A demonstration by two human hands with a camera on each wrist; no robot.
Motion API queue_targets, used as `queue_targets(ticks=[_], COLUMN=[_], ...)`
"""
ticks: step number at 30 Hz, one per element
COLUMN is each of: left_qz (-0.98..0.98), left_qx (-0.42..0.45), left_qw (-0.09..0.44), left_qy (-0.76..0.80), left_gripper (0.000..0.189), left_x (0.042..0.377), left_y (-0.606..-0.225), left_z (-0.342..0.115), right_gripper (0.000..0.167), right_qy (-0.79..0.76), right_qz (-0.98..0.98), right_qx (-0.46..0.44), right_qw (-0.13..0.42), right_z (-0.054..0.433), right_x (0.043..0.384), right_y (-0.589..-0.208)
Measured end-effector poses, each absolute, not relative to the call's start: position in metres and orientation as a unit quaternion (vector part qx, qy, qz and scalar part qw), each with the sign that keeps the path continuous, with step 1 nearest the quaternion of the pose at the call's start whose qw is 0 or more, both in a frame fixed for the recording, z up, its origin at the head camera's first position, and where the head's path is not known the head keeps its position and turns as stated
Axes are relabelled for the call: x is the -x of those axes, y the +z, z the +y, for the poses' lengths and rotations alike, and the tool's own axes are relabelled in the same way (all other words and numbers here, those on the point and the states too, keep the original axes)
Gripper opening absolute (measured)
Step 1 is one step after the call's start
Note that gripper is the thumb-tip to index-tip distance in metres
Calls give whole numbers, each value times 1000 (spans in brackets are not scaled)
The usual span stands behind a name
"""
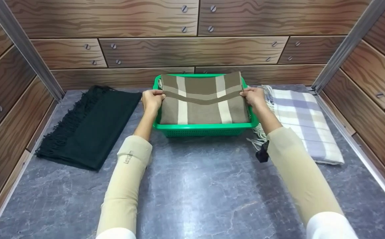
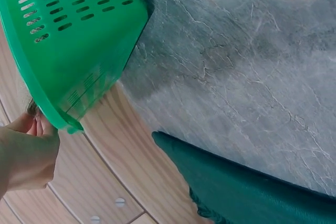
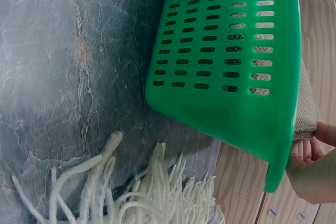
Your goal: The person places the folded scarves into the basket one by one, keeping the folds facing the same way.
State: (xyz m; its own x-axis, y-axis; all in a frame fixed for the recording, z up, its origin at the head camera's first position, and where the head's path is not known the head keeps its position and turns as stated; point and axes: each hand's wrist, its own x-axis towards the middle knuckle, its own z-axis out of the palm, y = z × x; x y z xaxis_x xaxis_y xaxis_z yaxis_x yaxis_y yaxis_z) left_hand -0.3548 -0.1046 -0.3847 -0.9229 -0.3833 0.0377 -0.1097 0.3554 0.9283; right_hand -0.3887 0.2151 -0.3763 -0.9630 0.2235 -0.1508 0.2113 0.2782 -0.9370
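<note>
A folded brown scarf (image 1: pixel 202 89) with cream stripes lies in a green plastic basket (image 1: pixel 205 126) at the back of the table. My left hand (image 1: pixel 152 99) pinches the scarf's left edge at the basket rim. On the other side my right hand (image 1: pixel 255 97) pinches its right edge between thumb and fingers. In the right wrist view the cloth's folded corner (image 3: pixel 307 124) shows between the thumb and fingers (image 3: pixel 315 150). The left wrist view has the left hand (image 2: pixel 29 153) just beyond the rim, with a bit of cloth at its fingertips.
A folded dark green fringed shawl (image 1: pixel 93 129) lies left of the basket. To the right is a white and lavender checked shawl (image 1: pixel 305 122), its fringe (image 3: pixel 157 198) near the basket. Wood-patterned panels (image 1: pixel 192 51) and metal posts (image 1: pixel 348 43) enclose the grey marbled tabletop (image 1: pixel 192 186).
</note>
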Motion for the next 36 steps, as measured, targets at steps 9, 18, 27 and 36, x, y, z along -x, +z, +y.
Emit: queue_targets(ticks=[9,18,27,36], left_qz=[-802,-809,-830,-849], left_qx=[-166,-169,-169,-177], left_qw=[119,115,110,108], left_qy=[-562,-551,-520,-487], left_gripper=[16,16,17,16], left_x=[353,354,356,356], left_y=[-388,-388,-389,-389], left_z=[-105,-106,-105,-101], right_gripper=[20,26,32,31], right_qy=[596,575,545,512], right_qz=[-792,-807,-829,-851], right_qx=[136,134,127,113], right_qw=[12,10,6,16], right_z=[215,212,211,208], right_x=[388,389,389,387], right_y=[-379,-378,-378,-379])
